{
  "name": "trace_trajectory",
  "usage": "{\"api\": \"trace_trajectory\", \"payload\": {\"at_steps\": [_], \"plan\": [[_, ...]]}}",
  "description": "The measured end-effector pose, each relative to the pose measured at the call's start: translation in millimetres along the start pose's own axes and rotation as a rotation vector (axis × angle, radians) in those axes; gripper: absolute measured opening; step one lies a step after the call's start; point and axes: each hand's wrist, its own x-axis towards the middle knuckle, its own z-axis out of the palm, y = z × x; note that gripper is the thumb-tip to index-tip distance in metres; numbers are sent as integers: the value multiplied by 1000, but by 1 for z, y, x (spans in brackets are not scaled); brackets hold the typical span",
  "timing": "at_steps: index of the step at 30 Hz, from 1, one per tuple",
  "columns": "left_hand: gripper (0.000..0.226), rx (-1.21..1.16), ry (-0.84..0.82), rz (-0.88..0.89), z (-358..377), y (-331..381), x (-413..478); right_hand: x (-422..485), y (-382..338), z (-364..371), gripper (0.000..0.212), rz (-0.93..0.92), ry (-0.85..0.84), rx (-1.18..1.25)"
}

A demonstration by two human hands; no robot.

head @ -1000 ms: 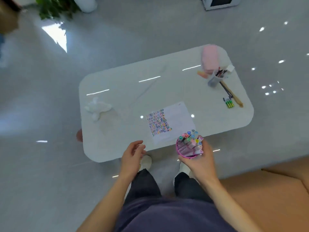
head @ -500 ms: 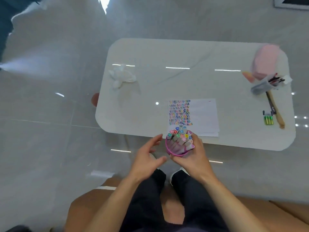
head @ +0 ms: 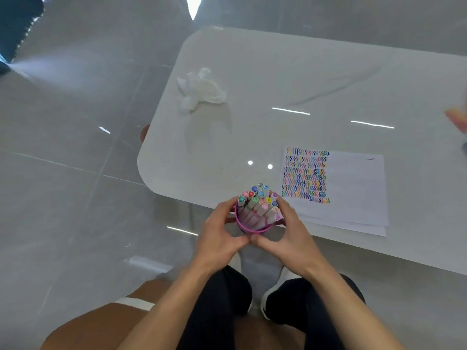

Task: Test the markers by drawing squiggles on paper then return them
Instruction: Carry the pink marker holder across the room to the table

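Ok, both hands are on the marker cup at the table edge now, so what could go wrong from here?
1. The pink cup, cupped by the left hand and right hand, sits at or past the table's near edge; a slip could drop it to the floor.
2. The markers lean and stick out well above the rim, so tilting may spill them.
3. Setting the cup down rightward could crease the squiggle paper.
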Motion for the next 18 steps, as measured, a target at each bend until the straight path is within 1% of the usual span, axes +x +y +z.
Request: {"api": "trace_trajectory", "payload": {"at_steps": [3, 5, 7, 10, 12, 14, 16, 18], "plan": [[84, -62, 84, 1, 7, -27, 23, 24, 30, -1, 89, -13, -28, -4], [82, -110, 140, 8, 11, -42, 40, 40, 47, -1, 83, -5, -2, -47], [78, -139, 185, 26, 15, -54, 55, 56, 64, 0, 78, -19, 63, -159], [75, -144, 216, 51, 19, -72, 76, 80, 88, -2, 74, -102, 172, -434], [75, -139, 223, 72, 23, -81, 86, 88, 104, -4, 72, -100, 220, -590], [77, -131, 232, 104, 26, -87, 94, 92, 119, -5, 70, -75, 229, -724], [78, -125, 233, 132, 29, -93, 99, 91, 134, -4, 68, -75, 221, -789], [82, -120, 232, 148, 30, -97, 102, 90, 143, -2, 67, -97, 241, -795]]}}
